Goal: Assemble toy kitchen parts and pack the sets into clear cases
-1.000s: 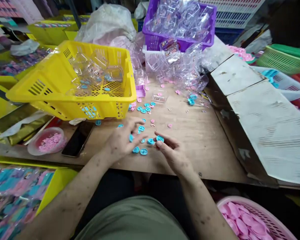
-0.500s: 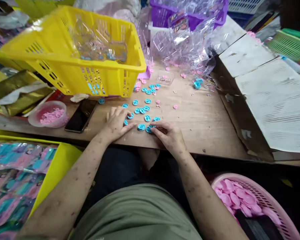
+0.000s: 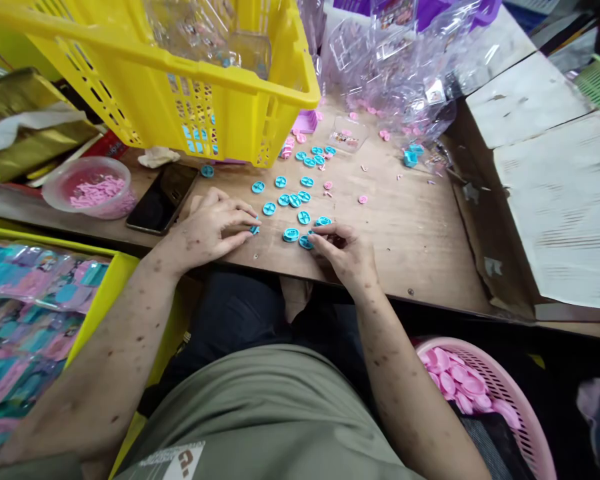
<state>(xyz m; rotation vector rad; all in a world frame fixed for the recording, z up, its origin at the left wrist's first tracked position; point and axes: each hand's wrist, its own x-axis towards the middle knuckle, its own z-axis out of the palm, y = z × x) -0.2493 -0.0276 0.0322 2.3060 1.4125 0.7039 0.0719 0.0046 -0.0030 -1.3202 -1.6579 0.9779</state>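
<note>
My left hand (image 3: 213, 227) rests on the wooden table with thumb and fingertips closed about a small round blue plastic piece (image 3: 255, 227), partly hidden by the fingers. My right hand (image 3: 347, 253) has its thumb and index finger pinched at the edge of a blue disc (image 3: 306, 241). A thicker blue piece (image 3: 291, 235), seemingly stacked, lies between the hands. Just above the right fingertips lies another blue disc (image 3: 323, 221). Several more blue discs with crossed ribs, one of them a disc (image 3: 304, 217), are scattered beyond both hands.
A yellow basket (image 3: 180, 73) of clear packs stands behind my left hand. A phone (image 3: 163, 200) and a tub (image 3: 47, 190) of pink bits lie left. Clear plastic packs (image 3: 395, 73) are heaped behind; cardboard (image 3: 545, 220) borders the right. A pink basket (image 3: 525, 407) stands below.
The view has shifted, with the table edge higher. My left index finger has come off one blue disc, and the hand has closed on the neighbouring piece. My right hand stays by the same disc.
</note>
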